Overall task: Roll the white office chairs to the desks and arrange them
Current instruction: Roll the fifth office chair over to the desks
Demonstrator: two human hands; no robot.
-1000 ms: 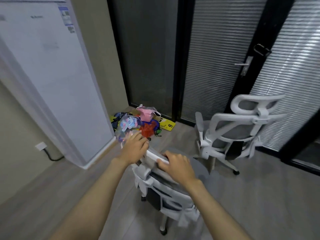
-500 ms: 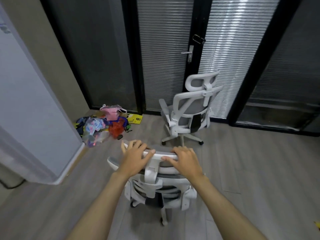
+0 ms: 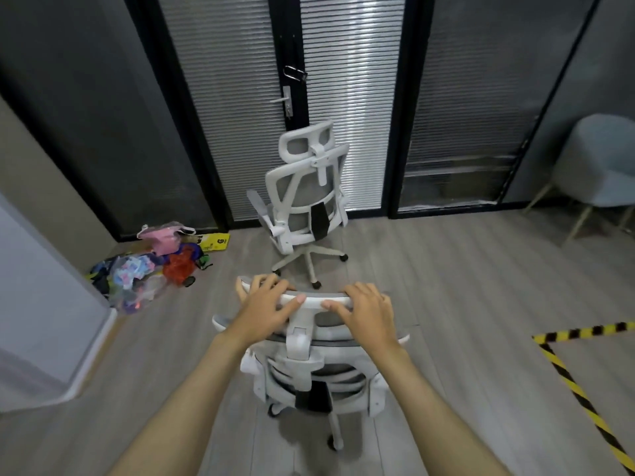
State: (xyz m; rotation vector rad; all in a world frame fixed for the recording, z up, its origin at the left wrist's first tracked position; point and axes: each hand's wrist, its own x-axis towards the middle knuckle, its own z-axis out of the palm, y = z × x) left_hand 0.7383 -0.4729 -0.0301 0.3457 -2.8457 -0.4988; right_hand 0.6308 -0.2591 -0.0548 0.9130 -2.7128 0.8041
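Grey wood floor (image 3: 446, 286), second white chair (image 3: 305, 197) by the door. Both hands, left hand (image 3: 264, 310) and right hand (image 3: 367, 310), fingers curled over near chair's headrest (image 3: 311, 298); its seat hidden.

Floor (image 3: 464, 304): pale grey wood-look planks, running to the dark glass partitions at the far side. Near white office chair (image 3: 309, 376) stood on its castors close to the camera. Second white office chair (image 3: 305, 204) stood further off, in front of the door, its back towards the viewer. Heap of coloured plastic bags (image 3: 151, 266) lay at far left, near the wall corner; yellow packet (image 3: 216, 241) just beside it. Yellow-and-black hazard tape (image 3: 570, 383) marked a corner on the floor at right. Pale blue chair (image 3: 598, 166) stood on thin legs at far right.
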